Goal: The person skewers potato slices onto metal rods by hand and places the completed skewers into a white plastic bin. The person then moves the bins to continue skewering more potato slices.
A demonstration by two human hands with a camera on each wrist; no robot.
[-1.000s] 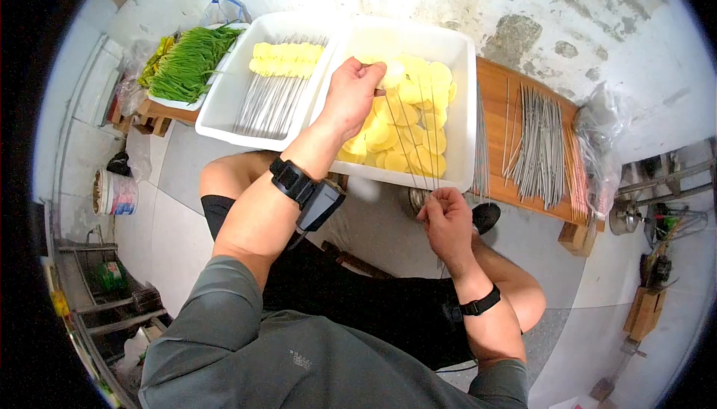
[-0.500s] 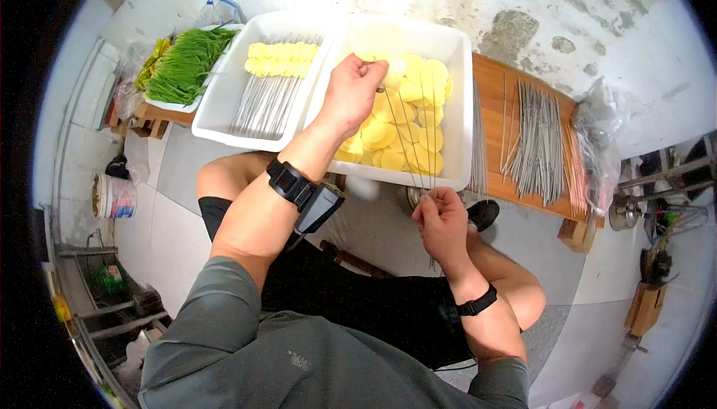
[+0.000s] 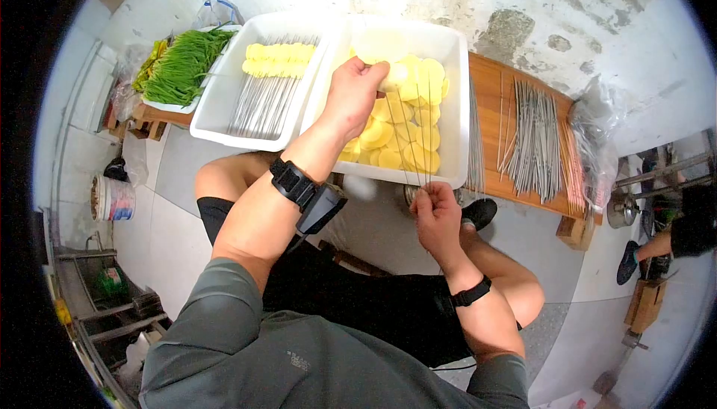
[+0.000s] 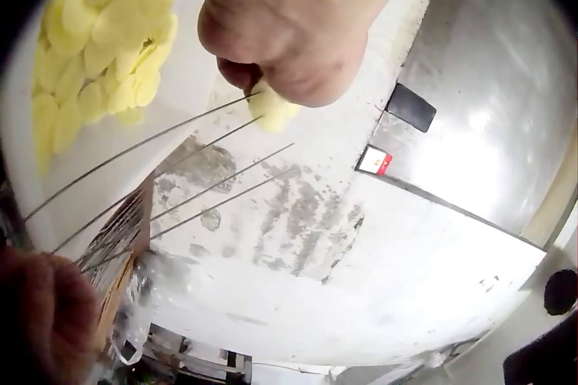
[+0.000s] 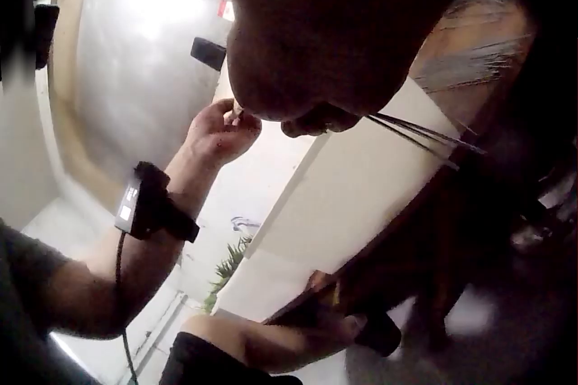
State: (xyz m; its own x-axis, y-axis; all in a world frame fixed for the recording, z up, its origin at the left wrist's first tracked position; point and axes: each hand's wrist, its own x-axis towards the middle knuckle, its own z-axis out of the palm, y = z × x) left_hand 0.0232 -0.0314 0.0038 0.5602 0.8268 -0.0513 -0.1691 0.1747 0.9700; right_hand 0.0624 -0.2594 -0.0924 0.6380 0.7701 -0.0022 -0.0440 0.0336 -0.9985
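Observation:
In the head view my left hand [image 3: 355, 99] is over the tub of yellow potato slices. Its thumb and fingers pinch a potato slice [image 4: 274, 111], best seen in the left wrist view. My right hand [image 3: 437, 218], lower and in front of the tub, grips several thin metal skewers [image 4: 181, 128] near their lower ends. They fan out toward the left hand; two of them reach the pinched slice, while other tips stand free beside it. In the right wrist view the skewer ends [image 5: 420, 137] stick out behind the dark right hand [image 5: 316, 33].
The white tub [image 3: 461, 110] holds loose potato slices. Left of it, another white tub [image 3: 202, 121] holds filled skewers [image 3: 280, 62], beside green vegetables [image 3: 183, 65]. Bare skewers [image 3: 534, 140] lie on the wooden board [image 3: 485, 95]. Another person's leg [image 3: 653, 247] shows at right.
My right hand has shifted slightly up and left with the skewers. The left hand stays almost in place, pinching. Another person's leg has come into view at the right edge.

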